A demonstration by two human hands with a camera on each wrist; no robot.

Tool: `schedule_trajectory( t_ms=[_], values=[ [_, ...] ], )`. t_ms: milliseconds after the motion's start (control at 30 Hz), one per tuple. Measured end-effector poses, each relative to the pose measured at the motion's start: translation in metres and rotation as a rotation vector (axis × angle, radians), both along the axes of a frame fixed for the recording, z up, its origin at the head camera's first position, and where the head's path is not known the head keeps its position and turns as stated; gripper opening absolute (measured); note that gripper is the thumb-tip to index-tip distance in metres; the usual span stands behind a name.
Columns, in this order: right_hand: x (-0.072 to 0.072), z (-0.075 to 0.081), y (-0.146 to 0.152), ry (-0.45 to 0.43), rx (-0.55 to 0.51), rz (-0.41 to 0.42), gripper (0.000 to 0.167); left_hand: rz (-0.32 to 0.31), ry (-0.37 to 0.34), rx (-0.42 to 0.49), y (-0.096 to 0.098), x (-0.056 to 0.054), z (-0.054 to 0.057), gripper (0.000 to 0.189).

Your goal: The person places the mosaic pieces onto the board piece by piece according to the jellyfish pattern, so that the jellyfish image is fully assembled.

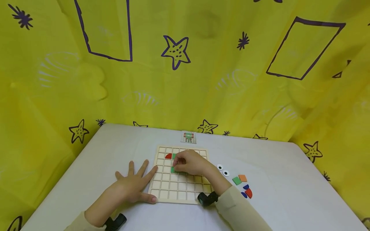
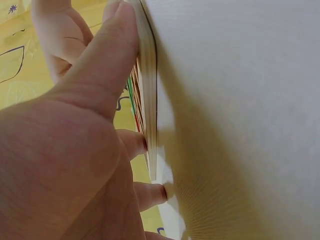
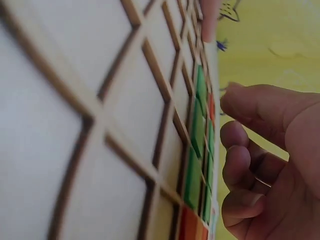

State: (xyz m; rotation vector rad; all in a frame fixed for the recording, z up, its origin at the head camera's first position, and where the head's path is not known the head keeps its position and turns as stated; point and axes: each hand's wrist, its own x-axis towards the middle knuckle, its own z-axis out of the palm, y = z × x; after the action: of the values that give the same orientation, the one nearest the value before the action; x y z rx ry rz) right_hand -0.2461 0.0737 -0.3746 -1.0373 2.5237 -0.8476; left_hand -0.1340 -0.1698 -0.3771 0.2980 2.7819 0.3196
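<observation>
A pale wooden grid board [image 1: 164,194] lies on the white table. My left hand [image 1: 130,187] spreads its fingers at the board's left side, with the thumb on the near left corner. Over the upper middle of the board hovers my right hand [image 1: 190,162], fingers loosely bent; in the right wrist view nothing shows between thumb and fingertips. Beside those fingertips several green tiles [image 3: 192,180] sit in the grid, with an orange-red tile [image 3: 190,225] at their near end. A red quarter-round piece [image 1: 169,156] fills a cell at the upper left. The right hand hides part of the tiles.
Right of the board lie two white eye discs [image 1: 226,173], a green square [image 1: 236,181], an orange square [image 1: 242,178], a red quarter-round [image 1: 249,193] and blue half-rounds [image 1: 246,186]. A picture card [image 1: 188,137] lies behind the board. A yellow curtain [image 1: 202,86] hangs at the back.
</observation>
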Motion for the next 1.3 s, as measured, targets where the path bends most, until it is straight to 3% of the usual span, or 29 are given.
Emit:
schedule_trajectory(
  t_ms=[133,267,400,533,833,1300],
  values=[
    [-0.003,0.004,0.026,-0.035,-0.059,-0.043,0.006,0.001,0.002,-0.002,0.001,-0.001,-0.001,0.112],
    [-0.004,0.007,0.061,-0.075,-0.063,-0.153,0.009,0.003,-0.006,0.0,0.003,0.0,-0.001,0.112],
    [-0.002,0.008,0.092,-0.129,-0.014,-0.249,0.011,0.001,-0.02,0.011,0.006,0.001,-0.001,0.112],
    [0.001,0.009,0.114,-0.165,0.051,-0.276,0.012,-0.004,-0.013,0.004,0.005,0.003,-0.003,0.113],
    [0.006,0.015,0.12,-0.178,0.224,-0.364,0.023,-0.018,0.003,0.001,0.001,0.001,-0.003,0.114],
    [0.007,0.012,0.112,-0.173,0.262,-0.311,0.02,-0.008,0.015,0.024,-0.001,0.003,0.0,0.111]
  ],
)
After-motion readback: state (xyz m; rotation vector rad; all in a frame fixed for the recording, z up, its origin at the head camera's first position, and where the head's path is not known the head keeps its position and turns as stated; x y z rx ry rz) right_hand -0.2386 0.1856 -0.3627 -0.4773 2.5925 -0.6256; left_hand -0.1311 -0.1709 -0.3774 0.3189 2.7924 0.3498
